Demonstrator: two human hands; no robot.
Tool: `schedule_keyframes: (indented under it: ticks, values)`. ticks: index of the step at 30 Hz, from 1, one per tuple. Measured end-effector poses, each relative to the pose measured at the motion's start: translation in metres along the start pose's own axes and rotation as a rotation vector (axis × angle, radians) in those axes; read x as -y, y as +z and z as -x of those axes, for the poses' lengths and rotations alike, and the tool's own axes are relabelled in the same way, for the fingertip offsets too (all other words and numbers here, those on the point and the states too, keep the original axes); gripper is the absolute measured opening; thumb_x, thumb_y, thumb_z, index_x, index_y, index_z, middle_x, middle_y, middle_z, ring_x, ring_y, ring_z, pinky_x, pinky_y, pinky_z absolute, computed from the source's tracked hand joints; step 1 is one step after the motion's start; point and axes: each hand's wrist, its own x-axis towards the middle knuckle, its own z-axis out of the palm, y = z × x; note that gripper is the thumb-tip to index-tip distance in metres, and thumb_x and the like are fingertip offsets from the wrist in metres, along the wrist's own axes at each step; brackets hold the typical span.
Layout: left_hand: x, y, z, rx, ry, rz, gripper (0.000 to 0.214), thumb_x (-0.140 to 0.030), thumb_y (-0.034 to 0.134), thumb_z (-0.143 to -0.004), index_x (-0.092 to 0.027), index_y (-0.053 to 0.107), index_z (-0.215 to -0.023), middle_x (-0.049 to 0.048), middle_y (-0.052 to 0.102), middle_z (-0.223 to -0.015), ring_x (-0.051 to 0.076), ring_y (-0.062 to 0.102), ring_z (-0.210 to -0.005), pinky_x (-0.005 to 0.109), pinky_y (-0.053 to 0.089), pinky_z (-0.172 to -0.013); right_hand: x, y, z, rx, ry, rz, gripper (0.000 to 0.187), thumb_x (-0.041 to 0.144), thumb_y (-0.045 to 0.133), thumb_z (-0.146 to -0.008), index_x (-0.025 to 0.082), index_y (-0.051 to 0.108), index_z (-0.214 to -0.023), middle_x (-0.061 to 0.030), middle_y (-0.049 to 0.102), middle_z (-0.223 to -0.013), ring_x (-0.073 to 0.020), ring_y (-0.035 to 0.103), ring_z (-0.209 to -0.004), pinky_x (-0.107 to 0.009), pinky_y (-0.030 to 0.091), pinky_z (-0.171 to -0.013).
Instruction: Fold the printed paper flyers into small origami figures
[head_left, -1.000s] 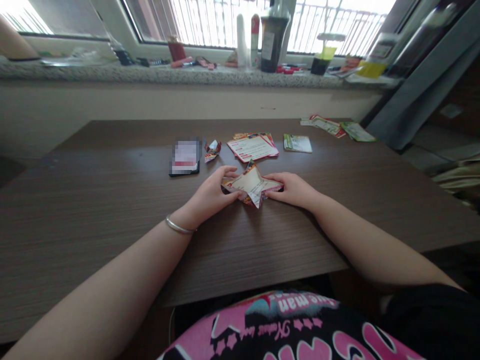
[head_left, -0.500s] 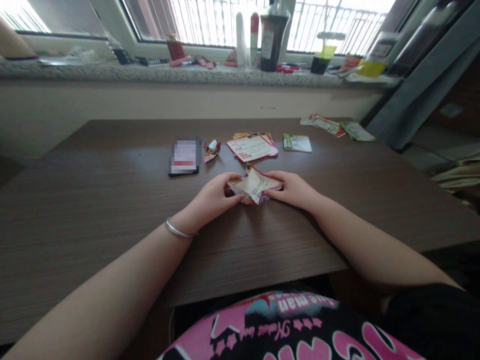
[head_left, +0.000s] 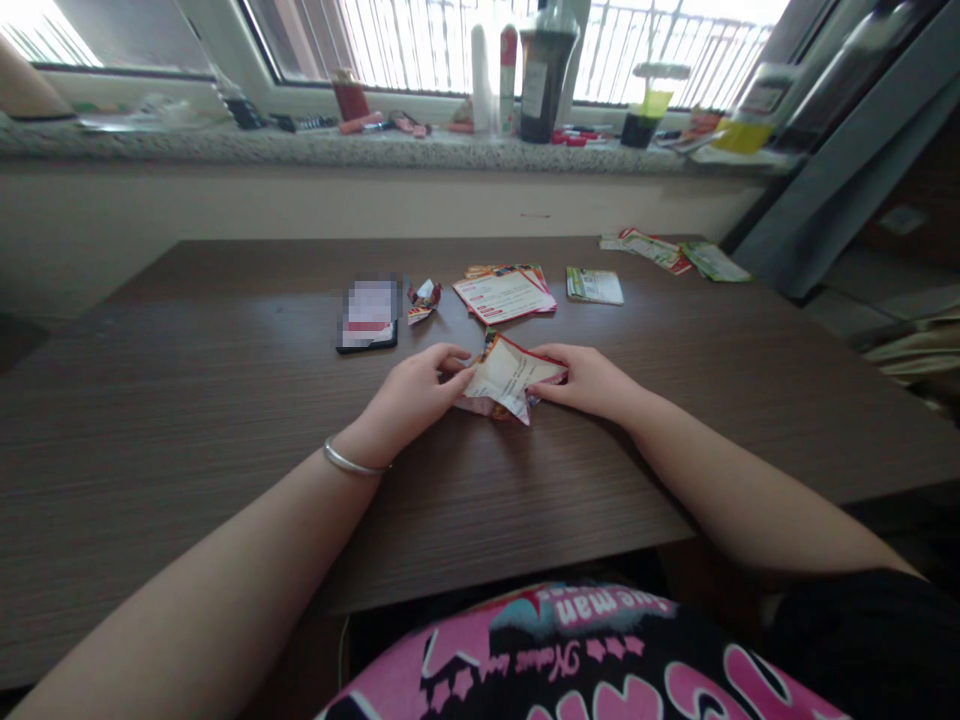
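A creased, folded paper (head_left: 504, 376), pale and printed on top with red edges and coloured undersides, is held low over the table. On its right side, my right hand (head_left: 589, 378) pinches it between thumb and fingers. My left hand (head_left: 420, 390) is at its left edge, thumb against the paper and fingers curled behind; the exact contact of those fingers is partly hidden. Just beyond lies a stack of printed sheets (head_left: 504, 294). Left of that stack stands a small folded paper piece (head_left: 424, 301).
A phone (head_left: 369, 314) with a blurred screen lies on the brown table (head_left: 187, 400). Small green-edged cards (head_left: 595, 285) sit right of the stack, with more leaflets (head_left: 660, 252) at the far right corner. Bottles and cups line the stone windowsill (head_left: 435, 150).
My left hand has shifted slightly left and loosened its grasp. The paper's top has spread wider and flatter, its front tip coming nearer to me. My right hand stays in place.
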Motion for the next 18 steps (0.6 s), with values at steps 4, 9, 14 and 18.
schedule_keyframes:
  ticks: [4,9,14,18]
  values:
    - [-0.002,-0.005,0.001,-0.009,0.008,-0.192,0.028,-0.039,0.058,-0.083,-0.022,0.066,-0.104,0.0042,0.071,-0.101,0.022,0.065,-0.089,0.034,0.050,-0.076,0.002,0.001,0.001,-0.015,-0.031,0.002,0.045,0.028,0.067,-0.079,0.017,0.061,-0.122,-0.0051,0.070,-0.113,-0.0184,0.066,-0.096,-0.031,0.052,-0.084]
    - [-0.011,-0.004,0.002,-0.025,-0.001,-0.420,0.027,-0.042,0.057,-0.082,-0.021,0.069,-0.093,0.0053,0.072,-0.092,0.023,0.064,-0.081,0.033,0.045,-0.069,0.006,0.003,0.001,-0.002,-0.042,0.020,0.045,0.028,0.066,-0.079,0.020,0.060,-0.123,-0.0043,0.069,-0.115,-0.0187,0.066,-0.098,-0.031,0.051,-0.084]
    - [-0.011,-0.002,-0.001,-0.022,-0.029,-0.497,0.025,-0.044,0.054,-0.082,-0.023,0.068,-0.082,0.0038,0.071,-0.083,0.022,0.063,-0.076,0.030,0.042,-0.064,0.010,0.004,0.002,0.026,-0.066,0.019,0.045,0.027,0.066,-0.079,0.022,0.060,-0.123,-0.0031,0.070,-0.113,-0.0180,0.066,-0.096,-0.031,0.051,-0.085]
    - [-0.011,-0.003,0.001,-0.008,-0.025,-0.527,0.026,-0.043,0.052,-0.082,-0.022,0.066,-0.078,0.0039,0.069,-0.079,0.022,0.062,-0.071,0.031,0.038,-0.058,0.011,0.005,0.002,0.031,-0.080,0.026,0.045,0.029,0.064,-0.081,0.021,0.060,-0.125,-0.0036,0.070,-0.112,-0.0183,0.066,-0.095,-0.031,0.051,-0.085]
